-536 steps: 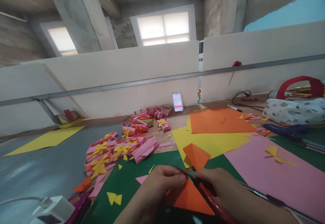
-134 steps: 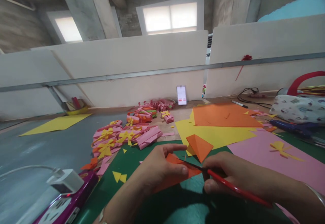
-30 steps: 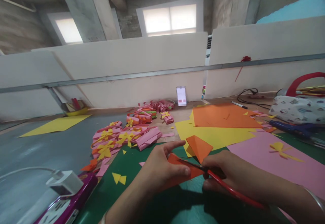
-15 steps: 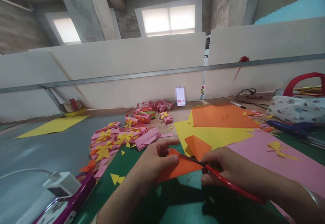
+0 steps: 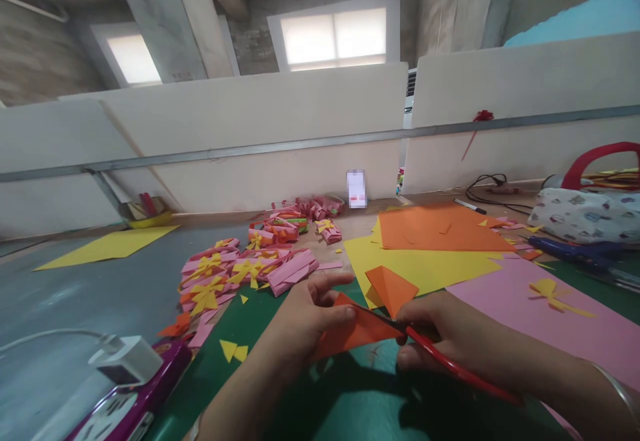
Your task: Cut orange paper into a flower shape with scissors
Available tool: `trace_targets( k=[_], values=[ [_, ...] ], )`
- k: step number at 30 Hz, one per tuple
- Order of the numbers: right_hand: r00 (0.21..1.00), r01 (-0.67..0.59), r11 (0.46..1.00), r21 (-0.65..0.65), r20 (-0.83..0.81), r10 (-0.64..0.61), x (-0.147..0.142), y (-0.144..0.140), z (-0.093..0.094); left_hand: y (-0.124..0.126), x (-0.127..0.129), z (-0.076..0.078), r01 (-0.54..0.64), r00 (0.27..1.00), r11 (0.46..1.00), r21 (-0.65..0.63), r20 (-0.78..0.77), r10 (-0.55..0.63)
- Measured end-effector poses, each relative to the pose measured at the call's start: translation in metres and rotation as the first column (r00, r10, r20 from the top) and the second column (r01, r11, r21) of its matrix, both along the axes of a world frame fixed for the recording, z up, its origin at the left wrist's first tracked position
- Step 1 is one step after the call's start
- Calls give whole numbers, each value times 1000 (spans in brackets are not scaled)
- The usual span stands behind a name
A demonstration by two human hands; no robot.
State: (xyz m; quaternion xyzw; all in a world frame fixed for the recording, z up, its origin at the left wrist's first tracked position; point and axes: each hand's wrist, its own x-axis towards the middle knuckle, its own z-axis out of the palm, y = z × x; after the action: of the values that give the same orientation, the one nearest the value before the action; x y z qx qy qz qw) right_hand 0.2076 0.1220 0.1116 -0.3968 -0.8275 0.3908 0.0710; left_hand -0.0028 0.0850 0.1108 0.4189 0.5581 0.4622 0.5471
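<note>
I'm mid-cut: my left hand (image 5: 305, 317) pinches the orange paper (image 5: 353, 334), while my right hand (image 5: 443, 334) is clamped on the red scissors (image 5: 450, 367). Next, I'd judge, the blades need steady guiding along the fold.

Matt orange paper triangle (image 5: 350, 337) pinched in the left hand (image 5: 305, 317), thin and creased. Red-handled scissors (image 5: 440, 364) in the right hand (image 5: 450, 341): glossy plastic handle, dark metal blades. Beneath the triangle, smooth green cutting mat (image 5: 350, 407) with a soft sheen. Right of the triangle, matt pink paper sheet (image 5: 550, 327). Behind the triangle, flat yellow paper (image 5: 425, 267), matt orange sheet (image 5: 440, 231). Left of the triangle, glossy purple plastic power strip (image 5: 135, 401).
</note>
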Motion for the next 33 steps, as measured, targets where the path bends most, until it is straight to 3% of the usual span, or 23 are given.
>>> trace_targets(
  k=[8,16,26,33],
  values=[
    [999,-46,998,-35,-22,45,-4,0,-7,4,-1,-11,25,995,999,-31,93,-22],
    [998,-44,994,-103,-46,40,-8,-4,-2,6,-1,-14,33,978,998,-55,208,-21],
    [1000,-30,996,-86,-11,30,-10,-9,1,5,0,-12,39,984,996,-81,178,-25],
    [996,-53,997,-52,-75,49,-7,-10,-13,4,0,-11,35,985,997,-63,171,-23]
  ],
)
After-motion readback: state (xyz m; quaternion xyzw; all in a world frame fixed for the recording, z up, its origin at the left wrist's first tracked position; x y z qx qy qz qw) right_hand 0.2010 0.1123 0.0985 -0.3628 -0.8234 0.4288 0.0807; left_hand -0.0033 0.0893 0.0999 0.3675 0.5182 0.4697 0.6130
